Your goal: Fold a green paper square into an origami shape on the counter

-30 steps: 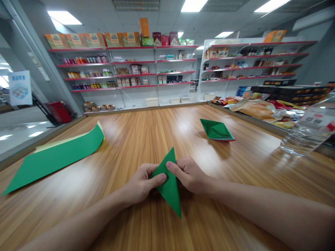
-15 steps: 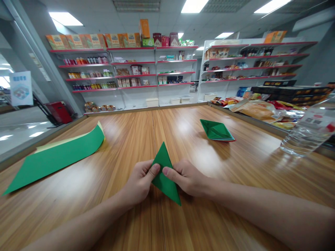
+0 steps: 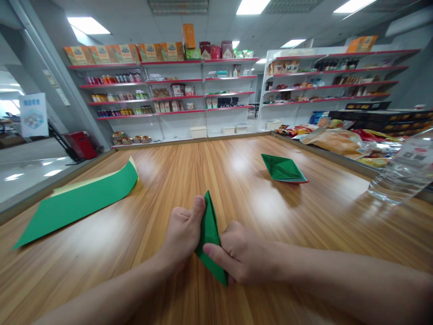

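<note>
- Head view: one folded green paper (image 3: 210, 223) stands at the clock's centre, above the table (image 3: 162, 180).
- Two hands clamp it: left hand (image 3: 182, 230) at 9 o'clock, right hand (image 3: 243, 253) at 4, thumb across its lower part.
- Ten o'clock: one green sheet (image 3: 84, 196), yellow paper (image 3: 76, 185) showing behind.
- Two o'clock: one folded green piece (image 3: 282, 169); heaped packets (image 3: 334, 139) beyond.
- Nearer three: one clear bottle (image 3: 402, 169).
- Twelve: shelves (image 3: 176, 122).
</note>
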`<state>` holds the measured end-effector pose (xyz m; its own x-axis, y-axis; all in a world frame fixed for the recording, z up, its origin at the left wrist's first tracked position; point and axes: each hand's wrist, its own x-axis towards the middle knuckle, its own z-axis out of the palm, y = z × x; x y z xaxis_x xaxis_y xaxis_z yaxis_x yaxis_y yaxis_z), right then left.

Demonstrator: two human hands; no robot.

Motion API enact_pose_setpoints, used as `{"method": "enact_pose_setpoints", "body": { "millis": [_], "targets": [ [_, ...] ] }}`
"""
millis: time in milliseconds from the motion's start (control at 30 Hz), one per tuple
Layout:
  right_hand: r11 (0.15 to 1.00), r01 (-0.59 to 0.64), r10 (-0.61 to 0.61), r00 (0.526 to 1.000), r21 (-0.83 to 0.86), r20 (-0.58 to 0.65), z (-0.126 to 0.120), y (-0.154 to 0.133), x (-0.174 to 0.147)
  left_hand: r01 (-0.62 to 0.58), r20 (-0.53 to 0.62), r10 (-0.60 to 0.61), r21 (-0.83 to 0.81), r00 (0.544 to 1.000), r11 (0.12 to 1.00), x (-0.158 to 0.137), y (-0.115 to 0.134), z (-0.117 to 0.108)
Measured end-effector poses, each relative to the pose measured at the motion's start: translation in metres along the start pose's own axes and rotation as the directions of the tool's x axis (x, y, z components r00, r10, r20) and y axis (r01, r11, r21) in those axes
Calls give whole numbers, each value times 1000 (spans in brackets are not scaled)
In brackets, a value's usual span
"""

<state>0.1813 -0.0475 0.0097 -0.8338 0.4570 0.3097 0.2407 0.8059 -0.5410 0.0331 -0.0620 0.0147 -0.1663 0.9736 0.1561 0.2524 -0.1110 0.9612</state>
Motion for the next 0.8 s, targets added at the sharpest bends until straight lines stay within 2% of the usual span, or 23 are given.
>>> {"method": "enact_pose_setpoints", "body": {
  "millis": [67,100,200,300,400,467,533,600,700,733,800],
  "targets": [
    [997,72,-72,997,-27,-18,2,-1,-1,0,12,0,-21,1000,1000,-2,4,0],
    [997,64,-65,998,-34,-27,3,-1,-1,-2,-7,2,-25,1000,1000,-3,5,-1],
    [996,-48,46,999,-74,-29,4,-6,-2,-2,-135,-1,-24,991,1000,-3,6,-2],
    [992,-98,103,993,-84,53,3,-12,-2,23,-204,-25,-13,979,1000,-1,5,-4],
    [999,-24,30,988,-39,152,-1,-15,-2,75,-115,-77,-19,990,997,0,7,-3],
    [996,85,-77,981,-39,179,-3,-14,-3,109,-21,-110,-31,994,994,0,7,-1],
    [990,130,-119,976,-49,181,-3,-13,-3,137,15,-136,-48,991,989,-1,7,0],
    [996,39,-27,988,-75,151,0,-12,-3,131,-73,-136,-70,988,989,0,5,-1],
    [973,-148,158,987,-180,43,5,-13,-2,52,-322,-73,-72,944,996,4,-1,-4],
    [960,-172,178,984,-219,7,6,-14,-2,33,-376,-54,-64,925,997,6,-4,-5],
    [951,-155,158,987,-267,-9,6,-14,-1,41,-407,-60,-56,911,998,9,-7,-6]
  ]
}}
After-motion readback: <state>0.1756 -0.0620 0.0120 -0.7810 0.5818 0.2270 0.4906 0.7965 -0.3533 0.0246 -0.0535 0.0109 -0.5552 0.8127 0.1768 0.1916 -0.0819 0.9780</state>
